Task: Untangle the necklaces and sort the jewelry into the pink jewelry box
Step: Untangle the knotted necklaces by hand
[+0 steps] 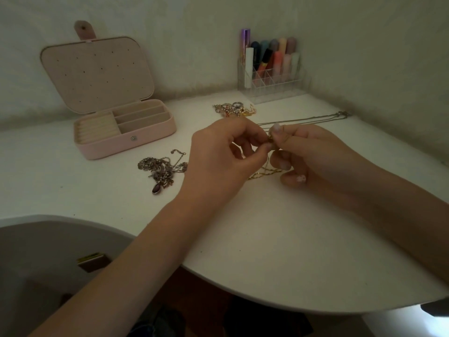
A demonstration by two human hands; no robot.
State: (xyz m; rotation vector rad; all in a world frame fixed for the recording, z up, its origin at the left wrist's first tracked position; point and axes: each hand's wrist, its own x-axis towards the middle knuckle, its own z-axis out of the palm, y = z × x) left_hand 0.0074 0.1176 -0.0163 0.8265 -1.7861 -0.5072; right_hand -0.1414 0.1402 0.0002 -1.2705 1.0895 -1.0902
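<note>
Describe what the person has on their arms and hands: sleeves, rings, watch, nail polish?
Both forearms are bare up to the frame edge, with no sleeves in view. No watch or bracelet shows on either wrist, and no rings show on the left hand or the right hand. The right hand's nails look pale and polished, one with a small light pattern. The left hand's nails are mostly hidden.

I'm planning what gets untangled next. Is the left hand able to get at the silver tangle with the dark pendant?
Probably yes: the silver tangle lies uncovered beside the left hand, though that hand first must release the gold chain.
</note>
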